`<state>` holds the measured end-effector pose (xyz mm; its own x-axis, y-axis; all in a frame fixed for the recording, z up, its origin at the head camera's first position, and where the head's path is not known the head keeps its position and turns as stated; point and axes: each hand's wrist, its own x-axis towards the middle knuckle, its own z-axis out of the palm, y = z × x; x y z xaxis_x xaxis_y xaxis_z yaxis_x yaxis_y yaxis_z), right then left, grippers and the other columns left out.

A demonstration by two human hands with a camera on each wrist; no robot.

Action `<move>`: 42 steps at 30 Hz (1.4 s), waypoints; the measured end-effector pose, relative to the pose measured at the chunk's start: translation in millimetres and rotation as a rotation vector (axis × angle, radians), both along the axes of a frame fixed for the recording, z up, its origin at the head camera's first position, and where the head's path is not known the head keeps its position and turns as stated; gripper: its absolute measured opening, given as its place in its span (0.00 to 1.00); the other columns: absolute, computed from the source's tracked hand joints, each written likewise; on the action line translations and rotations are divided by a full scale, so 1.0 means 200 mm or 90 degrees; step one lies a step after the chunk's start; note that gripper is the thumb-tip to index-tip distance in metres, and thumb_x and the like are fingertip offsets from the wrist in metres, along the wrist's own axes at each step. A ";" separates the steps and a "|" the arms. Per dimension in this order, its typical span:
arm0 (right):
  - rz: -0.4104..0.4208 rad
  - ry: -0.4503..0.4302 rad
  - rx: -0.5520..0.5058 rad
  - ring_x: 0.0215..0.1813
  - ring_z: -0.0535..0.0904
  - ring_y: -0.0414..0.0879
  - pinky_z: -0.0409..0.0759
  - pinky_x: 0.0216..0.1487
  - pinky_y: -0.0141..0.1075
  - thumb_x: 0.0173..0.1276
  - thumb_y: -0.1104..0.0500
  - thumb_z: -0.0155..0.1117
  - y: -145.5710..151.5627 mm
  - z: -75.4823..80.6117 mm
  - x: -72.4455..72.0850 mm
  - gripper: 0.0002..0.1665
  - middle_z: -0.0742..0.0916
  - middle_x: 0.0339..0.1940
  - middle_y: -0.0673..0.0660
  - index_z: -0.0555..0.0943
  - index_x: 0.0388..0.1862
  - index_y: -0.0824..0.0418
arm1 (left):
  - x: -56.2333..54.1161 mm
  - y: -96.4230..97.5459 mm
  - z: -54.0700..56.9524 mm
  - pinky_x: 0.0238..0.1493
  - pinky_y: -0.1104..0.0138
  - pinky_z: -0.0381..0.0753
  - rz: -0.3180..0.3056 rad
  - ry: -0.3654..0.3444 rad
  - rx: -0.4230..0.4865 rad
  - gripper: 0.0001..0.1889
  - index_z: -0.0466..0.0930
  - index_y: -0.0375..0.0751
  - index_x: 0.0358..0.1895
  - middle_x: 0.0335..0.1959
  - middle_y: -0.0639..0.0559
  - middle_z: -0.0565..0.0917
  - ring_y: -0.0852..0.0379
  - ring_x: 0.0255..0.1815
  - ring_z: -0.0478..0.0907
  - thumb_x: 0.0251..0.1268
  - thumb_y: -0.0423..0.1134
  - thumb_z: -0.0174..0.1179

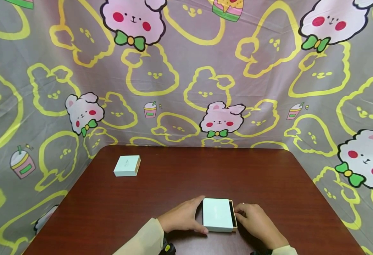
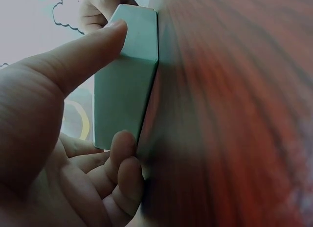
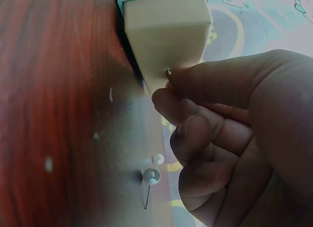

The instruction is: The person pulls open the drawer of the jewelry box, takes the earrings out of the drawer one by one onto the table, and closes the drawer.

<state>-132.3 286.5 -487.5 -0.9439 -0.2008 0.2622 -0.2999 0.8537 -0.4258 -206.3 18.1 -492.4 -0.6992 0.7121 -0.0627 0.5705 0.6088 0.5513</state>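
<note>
A pale mint drawer box (image 1: pixel 217 213) lies near the table's front, its cream inner tray (image 3: pixel 168 31) sliding a little way out on the right and showing a dark inside. My left hand (image 1: pixel 184 215) holds the sleeve from the left, thumb along the near side and fingers round the far corner. At the tray's end face, thumb and index finger of my right hand (image 1: pixel 255 221) pinch a small metallic pull (image 3: pixel 167 73), mostly covered by the fingertips. Just beyond the right hand, a pearl earring (image 3: pixel 151 176) with a thin metal post lies on the table.
A second mint box (image 1: pixel 127 165) with a gold-toned right side stands at the table's far left. The dark red-brown wooden table (image 1: pixel 205 173) is enclosed at the back and sides by a cartoon-print cloth (image 1: pixel 173 106).
</note>
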 end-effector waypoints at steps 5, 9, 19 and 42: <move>-0.002 -0.002 -0.001 0.29 0.74 0.31 0.74 0.31 0.35 0.59 0.63 0.71 0.00 0.00 0.00 0.08 0.82 0.28 0.38 0.84 0.29 0.49 | 0.00 0.01 0.01 0.64 0.58 0.65 -0.005 -0.004 -0.002 0.60 0.55 0.42 0.76 0.72 0.50 0.65 0.56 0.69 0.63 0.40 0.68 0.73; -0.003 0.000 -0.001 0.29 0.74 0.31 0.74 0.31 0.35 0.59 0.64 0.72 0.00 0.00 0.00 0.09 0.83 0.28 0.39 0.84 0.28 0.49 | 0.00 0.01 0.01 0.64 0.59 0.65 -0.008 -0.001 -0.001 0.60 0.55 0.42 0.76 0.71 0.50 0.65 0.56 0.69 0.63 0.40 0.68 0.73; -0.005 -0.004 -0.004 0.30 0.74 0.31 0.74 0.31 0.34 0.58 0.65 0.72 0.00 0.00 0.00 0.10 0.83 0.29 0.39 0.84 0.28 0.48 | 0.01 0.03 0.02 0.63 0.60 0.67 -0.008 0.023 0.003 0.59 0.57 0.41 0.74 0.69 0.50 0.68 0.57 0.67 0.65 0.39 0.66 0.74; -0.019 -0.019 0.000 0.29 0.73 0.31 0.74 0.31 0.34 0.59 0.63 0.72 0.00 0.00 0.00 0.09 0.83 0.29 0.39 0.83 0.28 0.48 | 0.02 0.05 0.01 0.63 0.61 0.67 -0.003 0.019 0.010 0.60 0.57 0.40 0.74 0.69 0.50 0.68 0.57 0.67 0.66 0.38 0.66 0.75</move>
